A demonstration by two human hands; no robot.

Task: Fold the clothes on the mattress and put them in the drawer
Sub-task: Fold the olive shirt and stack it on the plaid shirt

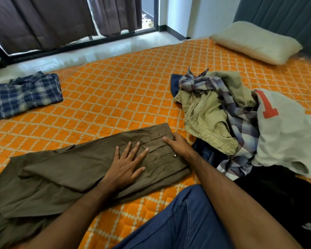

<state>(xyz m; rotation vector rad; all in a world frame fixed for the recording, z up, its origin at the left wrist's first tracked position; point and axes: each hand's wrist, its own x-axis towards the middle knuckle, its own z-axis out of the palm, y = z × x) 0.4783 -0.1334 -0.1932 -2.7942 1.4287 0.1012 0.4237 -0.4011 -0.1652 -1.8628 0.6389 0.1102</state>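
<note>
Olive-brown trousers (75,169) lie flat across the near left of the orange quilted mattress (115,94), waistband end to the right; their lower legs run out of view at the left and bottom edges. Left hand (126,165) rests palm-down on the upper part of the cloth, fingers (138,155) straight and spread wide. Right hand (178,143) lies at the waistband end, fingers bent over the fabric edge; whether they pinch it cannot be told. Three metal studs show on the trousers near the hands.

One folded blue plaid shirt (27,94) sits at the far left, well apart. One unsorted heap (232,119) lies at the right, close beside the trousers: khaki drawstring shorts (206,121), a purple-grey checked garment (241,115), a pale grey piece with a red mark (284,133), and dark blue and black items mostly buried, their kind unclear. The heap is cut off at the right edge. No drawer is in view.

One pillow (257,42) rests at the far right before a grey padded headboard (284,13). A knee in blue jeans (178,223) fills the near foreground. Two dark curtains (43,20) hang at the far window.
</note>
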